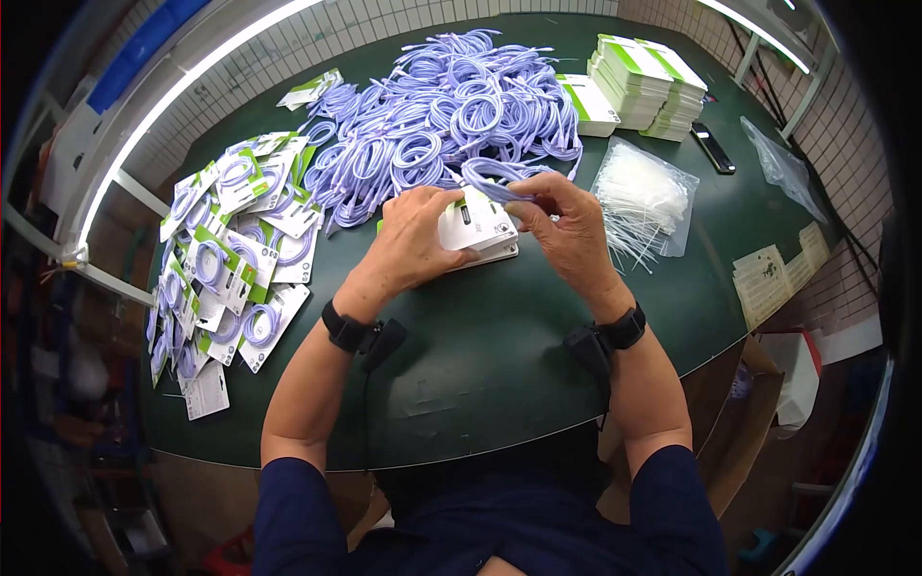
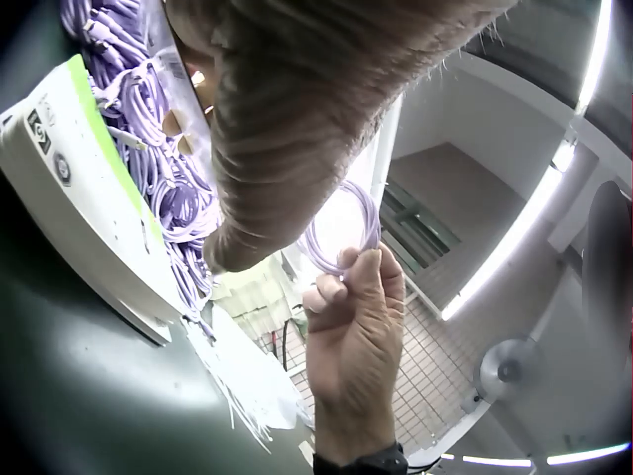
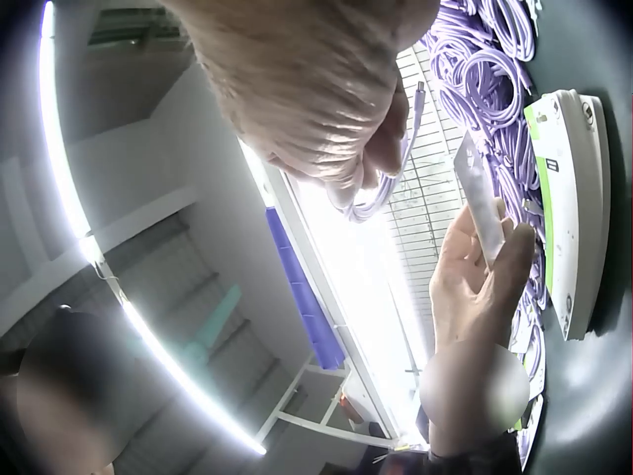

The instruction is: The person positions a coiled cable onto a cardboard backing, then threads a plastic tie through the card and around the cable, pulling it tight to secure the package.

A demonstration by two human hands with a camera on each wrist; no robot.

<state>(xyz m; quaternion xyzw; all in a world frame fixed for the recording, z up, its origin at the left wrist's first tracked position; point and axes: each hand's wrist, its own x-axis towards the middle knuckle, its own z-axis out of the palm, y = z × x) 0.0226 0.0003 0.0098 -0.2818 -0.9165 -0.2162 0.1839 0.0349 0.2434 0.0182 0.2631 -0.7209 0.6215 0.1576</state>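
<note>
Between thumb and fingers, my left hand (image 1: 411, 235) grips a white and green packaging card (image 1: 469, 223), seen nearly edge-on in the right wrist view. Beneath that card, a stack of similar cards (image 3: 574, 213) rests on the dark green table. My right hand (image 1: 573, 235) pinches a coiled lavender cable (image 1: 492, 173) at its right side, close above the card. In the left wrist view the coil (image 2: 368, 213) hangs as a loop from the right hand's fingertips (image 2: 366, 262). Part of the left hand's grip is hidden behind the card.
A big heap of lavender cable coils (image 1: 423, 115) lies at the back. Carded cables (image 1: 235, 259) are piled at left. Toward the back right stand card stacks (image 1: 634, 82), with white cable ties (image 1: 645, 192), a phone (image 1: 713, 149) and a clear plastic bag (image 1: 778, 168) nearby.
</note>
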